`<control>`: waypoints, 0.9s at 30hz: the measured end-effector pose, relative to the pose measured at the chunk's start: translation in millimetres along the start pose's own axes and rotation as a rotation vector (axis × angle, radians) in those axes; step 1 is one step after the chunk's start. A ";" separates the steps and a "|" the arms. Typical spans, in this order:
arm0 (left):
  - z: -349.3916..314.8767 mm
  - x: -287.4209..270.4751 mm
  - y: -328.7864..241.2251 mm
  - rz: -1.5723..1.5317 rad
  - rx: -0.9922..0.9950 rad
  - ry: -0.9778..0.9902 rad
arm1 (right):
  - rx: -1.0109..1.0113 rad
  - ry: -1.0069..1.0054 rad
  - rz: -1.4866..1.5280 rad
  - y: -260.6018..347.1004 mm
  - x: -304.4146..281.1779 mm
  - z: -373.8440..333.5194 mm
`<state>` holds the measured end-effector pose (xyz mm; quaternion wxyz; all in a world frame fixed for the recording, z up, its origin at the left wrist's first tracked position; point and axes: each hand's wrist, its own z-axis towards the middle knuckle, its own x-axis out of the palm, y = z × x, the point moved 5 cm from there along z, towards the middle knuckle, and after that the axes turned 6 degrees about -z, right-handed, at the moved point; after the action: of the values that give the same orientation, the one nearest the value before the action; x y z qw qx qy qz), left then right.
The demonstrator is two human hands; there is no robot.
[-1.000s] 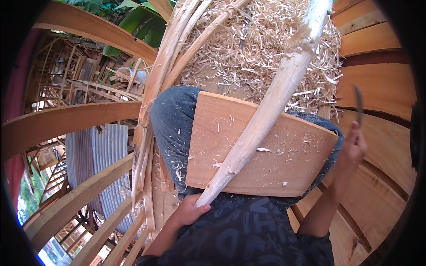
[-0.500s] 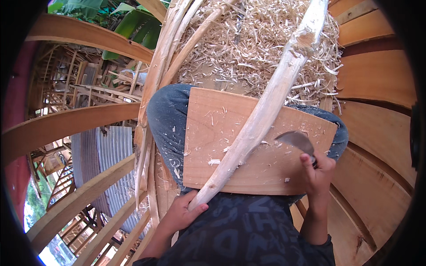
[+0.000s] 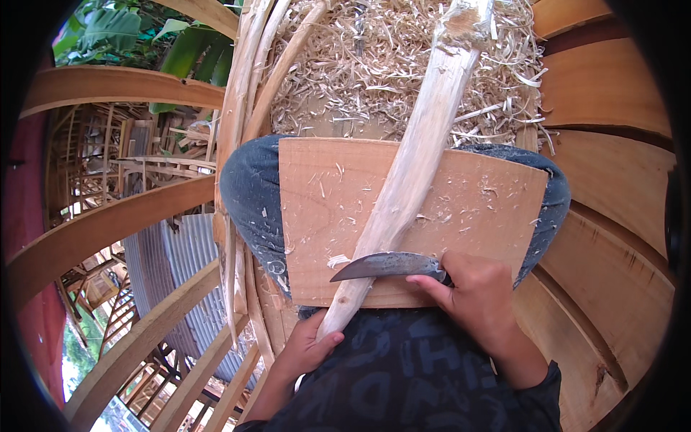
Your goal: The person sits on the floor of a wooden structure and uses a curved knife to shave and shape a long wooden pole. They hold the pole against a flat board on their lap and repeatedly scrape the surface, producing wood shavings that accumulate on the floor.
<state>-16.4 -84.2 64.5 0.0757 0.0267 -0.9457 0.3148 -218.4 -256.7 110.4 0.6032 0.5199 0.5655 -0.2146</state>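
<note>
Your right hand [image 3: 476,291] wraps the handle of a curved knife [image 3: 385,265], which crosses the pale pole [image 3: 409,183] left of that grip. Your left hand [image 3: 309,348] clasps the pole's near end. Under the pole, a board [image 3: 475,216] spans your knees [image 3: 250,191]. This looks like shaving; the next stroke calls for a steady left hold.

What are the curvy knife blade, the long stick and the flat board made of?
The knife blade looks like dull grey metal, probably steel: it has a faint sheen and dark patches. The long stick seems bare, pale wood, with knots showing. The flat board looks like smooth, unpainted tan wood with faint grain lines; I can't tell if it's solid or plywood.
</note>
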 end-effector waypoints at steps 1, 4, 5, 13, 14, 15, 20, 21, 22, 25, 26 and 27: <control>0.6 0.5 -1.9 0.001 0.000 0.003 | -0.009 -0.013 -0.016 -0.8 -0.5 0.1; 1.7 1.2 -2.3 0.000 -0.005 0.003 | -0.015 -0.036 -0.039 -2.0 -0.6 0.7; 1.7 1.3 -1.8 0.000 -0.007 -0.002 | -0.015 -0.042 -0.042 -2.3 -0.1 1.2; 1.6 0.9 -3.7 0.047 0.018 -0.009 | 0.065 -0.099 -0.205 -19.1 -9.2 8.6; 1.7 0.8 -3.2 0.049 0.025 -0.010 | 0.065 -0.096 -0.221 -19.7 -9.5 8.9; 1.7 0.8 -2.7 0.044 0.013 -0.007 | 0.072 -0.089 -0.221 -20.5 -9.2 9.2; 1.5 3.6 -7.9 0.062 0.024 -0.009 | 0.070 -0.204 -0.218 -23.8 -11.3 8.8; 1.2 3.1 -6.4 0.066 0.023 -0.009 | 0.068 -0.209 -0.225 -24.6 -9.8 8.4; 1.2 2.8 -5.1 0.068 0.022 -0.006 | 0.067 -0.212 -0.236 -25.4 -9.5 8.1; 0.7 3.2 -6.8 0.064 0.002 0.002 | 0.064 -0.235 -0.258 -26.7 -9.6 8.4; 0.7 3.5 -7.5 0.060 -0.007 0.004 | 0.062 -0.245 -0.263 -27.2 -9.8 8.7; 0.8 3.8 -8.1 0.058 0.000 0.004 | 0.058 -0.247 -0.280 -28.1 -11.1 9.1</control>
<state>-19.5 -91.2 69.3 0.0682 -0.0014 -0.9460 0.3169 -241.0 -278.5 108.0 0.6171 0.4232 0.5473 -0.3749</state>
